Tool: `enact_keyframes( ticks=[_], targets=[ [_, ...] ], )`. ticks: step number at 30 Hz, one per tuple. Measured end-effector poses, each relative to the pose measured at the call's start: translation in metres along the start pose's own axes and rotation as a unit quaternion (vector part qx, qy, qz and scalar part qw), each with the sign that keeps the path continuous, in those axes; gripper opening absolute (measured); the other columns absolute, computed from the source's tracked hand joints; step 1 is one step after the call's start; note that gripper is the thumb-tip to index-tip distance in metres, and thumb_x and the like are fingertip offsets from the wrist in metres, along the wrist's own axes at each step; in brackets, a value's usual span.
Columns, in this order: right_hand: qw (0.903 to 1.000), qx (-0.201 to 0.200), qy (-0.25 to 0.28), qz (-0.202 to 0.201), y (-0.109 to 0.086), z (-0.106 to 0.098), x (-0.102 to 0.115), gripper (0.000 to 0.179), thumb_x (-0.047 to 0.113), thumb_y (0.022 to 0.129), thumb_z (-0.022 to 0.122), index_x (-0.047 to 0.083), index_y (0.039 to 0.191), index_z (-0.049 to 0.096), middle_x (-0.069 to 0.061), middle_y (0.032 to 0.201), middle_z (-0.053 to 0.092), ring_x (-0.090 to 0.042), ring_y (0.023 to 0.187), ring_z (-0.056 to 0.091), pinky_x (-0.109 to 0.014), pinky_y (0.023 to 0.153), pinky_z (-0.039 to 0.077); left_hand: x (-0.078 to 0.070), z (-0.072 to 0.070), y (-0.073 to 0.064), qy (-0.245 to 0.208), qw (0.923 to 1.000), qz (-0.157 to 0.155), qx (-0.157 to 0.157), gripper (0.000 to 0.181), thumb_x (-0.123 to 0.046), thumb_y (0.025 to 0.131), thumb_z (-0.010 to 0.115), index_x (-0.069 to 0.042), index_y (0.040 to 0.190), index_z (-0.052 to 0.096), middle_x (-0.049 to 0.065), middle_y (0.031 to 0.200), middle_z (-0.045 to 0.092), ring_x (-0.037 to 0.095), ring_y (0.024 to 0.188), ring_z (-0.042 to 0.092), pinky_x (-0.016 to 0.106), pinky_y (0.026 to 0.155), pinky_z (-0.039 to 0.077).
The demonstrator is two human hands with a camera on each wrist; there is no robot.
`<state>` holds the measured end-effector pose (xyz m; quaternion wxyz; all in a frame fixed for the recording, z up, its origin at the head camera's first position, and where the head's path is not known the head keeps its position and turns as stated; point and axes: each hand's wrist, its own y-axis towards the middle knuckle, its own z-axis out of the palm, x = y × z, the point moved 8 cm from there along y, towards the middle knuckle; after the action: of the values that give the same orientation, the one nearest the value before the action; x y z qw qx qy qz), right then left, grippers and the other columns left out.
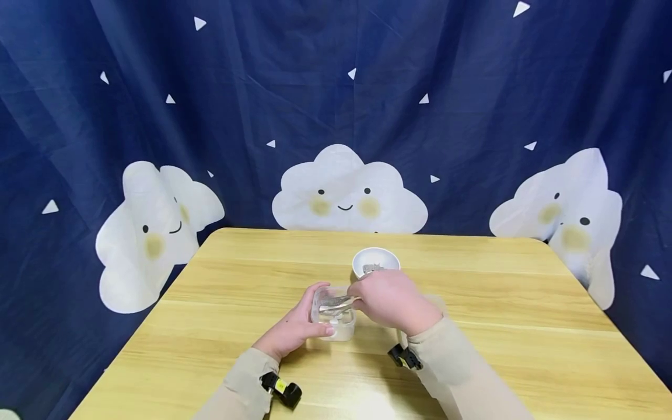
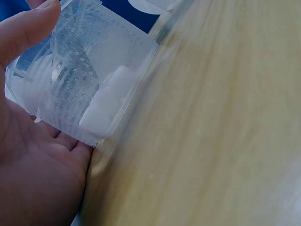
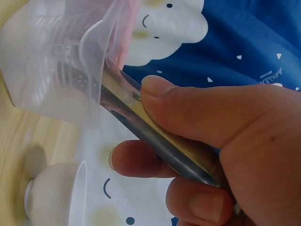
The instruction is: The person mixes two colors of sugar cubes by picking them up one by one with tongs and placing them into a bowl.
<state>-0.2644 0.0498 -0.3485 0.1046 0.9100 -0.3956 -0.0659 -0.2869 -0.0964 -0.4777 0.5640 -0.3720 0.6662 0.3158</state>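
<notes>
The left hand (image 1: 295, 328) grips the clear plastic container (image 1: 344, 334), the right hand (image 1: 395, 298) holds metal tongs (image 3: 150, 139) dipped inside, and a firm brace with a gentle squeeze should serve best!

No legible text: only tiny, blurry white lettering (image 3: 272, 74) on the blue curtain (image 3: 249, 37).

Homelike setting — cloud-print curtain (image 1: 336, 111)

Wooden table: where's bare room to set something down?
Bare: wooden table from the left hand to the table's left edge; also from the right sleeve to its right edge.
Crowded: the middle. Left hand grips a clear container, right hand holds tongs reaching in, white bowl just beyond, translucent item partly hidden by that sleeve.
</notes>
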Motion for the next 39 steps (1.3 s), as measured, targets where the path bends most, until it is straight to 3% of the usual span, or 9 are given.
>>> enact_keyframes(
  ticks=[6,13,21,31,39],
  targets=[
    [0.9999,-0.003,-0.005,-0.015,0.0004,0.0019,0.0039,0.008,0.026,0.084,0.08,0.026,0.083,0.071,0.012,0.076,0.066,-0.014,0.066,0.062,-0.038,0.057,0.052,0.0019,0.0011,-0.0017,0.002,1.0,-0.004,0.003,0.096,-0.016,0.086,0.078,-0.021,0.159,0.017,0.009,0.156,0.037,0.024,0.128,0.052,0.044,0.112,0.035],
    [0.9999,0.01,-0.008,0.01,0.0013,0.0028,0.0016,0.009,0.028,0.085,0.08,0.025,0.084,0.071,0.011,0.077,0.066,-0.015,0.069,0.063,-0.038,0.06,0.053,0.0013,-0.0006,-0.001,0.012,0.9999,-0.001,-0.004,0.097,-0.018,0.084,0.08,-0.021,0.159,0.019,0.008,0.157,0.036,0.025,0.131,0.05,0.048,0.115,0.032],
    [0.9999,0.011,-0.001,-0.002,0.0041,0.0027,0.0051,0.015,0.024,0.086,0.076,0.026,0.076,0.065,0.013,0.07,0.06,-0.013,0.063,0.057,-0.037,0.057,0.05,0.0007,-0.0011,-0.0018,0.011,0.9999,0.007,0.001,0.093,-0.016,0.086,0.078,-0.018,0.158,0.019,0.01,0.158,0.035,0.027,0.133,0.049,0.049,0.115,0.031],
    [0.9999,0.015,-0.001,0.007,0.004,0.005,0.0027,0.014,0.023,0.086,0.077,0.026,0.076,0.067,0.014,0.069,0.06,-0.014,0.064,0.058,-0.038,0.06,0.052,0.0012,-0.0007,-0.0001,0.012,0.9999,0.001,-0.004,0.096,-0.016,0.085,0.079,-0.021,0.159,0.019,0.003,0.158,0.036,0.023,0.132,0.049,0.047,0.116,0.03],
    [0.9996,0.012,0.021,0.015,0.0007,-0.0006,0.0,0.01,0.023,0.089,0.076,0.025,0.081,0.07,0.013,0.074,0.063,-0.012,0.066,0.058,-0.037,0.06,0.051,-0.0003,-0.0016,-0.0001,0.019,0.9998,0.005,-0.008,0.097,-0.015,0.084,0.08,-0.019,0.159,0.019,0.005,0.158,0.036,0.024,0.133,0.048,0.051,0.117,0.027]
  ],
)
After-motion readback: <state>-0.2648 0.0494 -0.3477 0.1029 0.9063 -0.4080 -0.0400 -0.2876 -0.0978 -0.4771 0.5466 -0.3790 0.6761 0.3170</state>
